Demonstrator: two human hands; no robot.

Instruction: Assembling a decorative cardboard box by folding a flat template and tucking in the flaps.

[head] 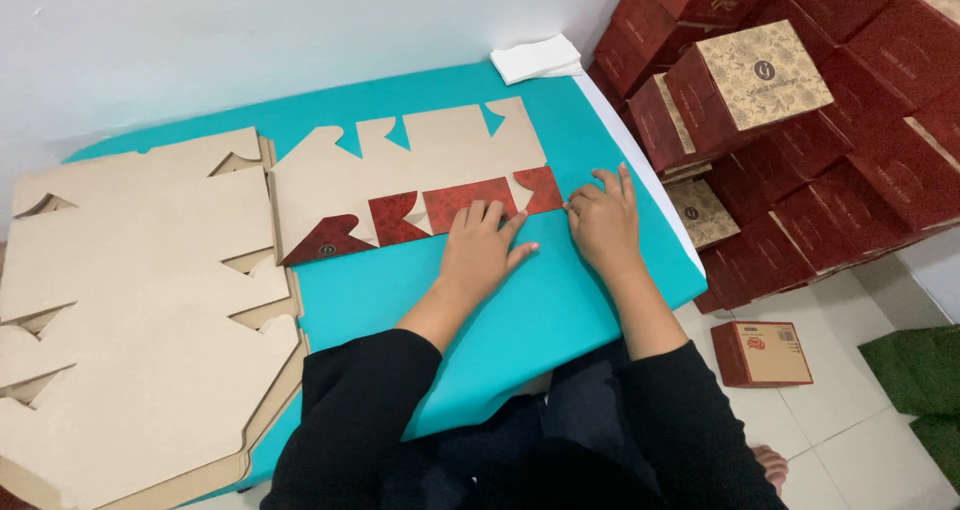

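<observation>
Box blank lies lengthwise left-right, red flaps toward person, under flat open fingers of both hands.

**Flat blank at the table's right end, stack at its left**

A single box blank lies flat on the table, near its right edge, folded flaps toward the front edge. The left hand rests on those flaps; the right hand lies just beside it, at the blank's right corner. A stack of blanks covers the table's left end. Folded paper sits at the far right corner. Assembled boxes are piled on the floor right of the table, one small box apart in front of them.
</observation>
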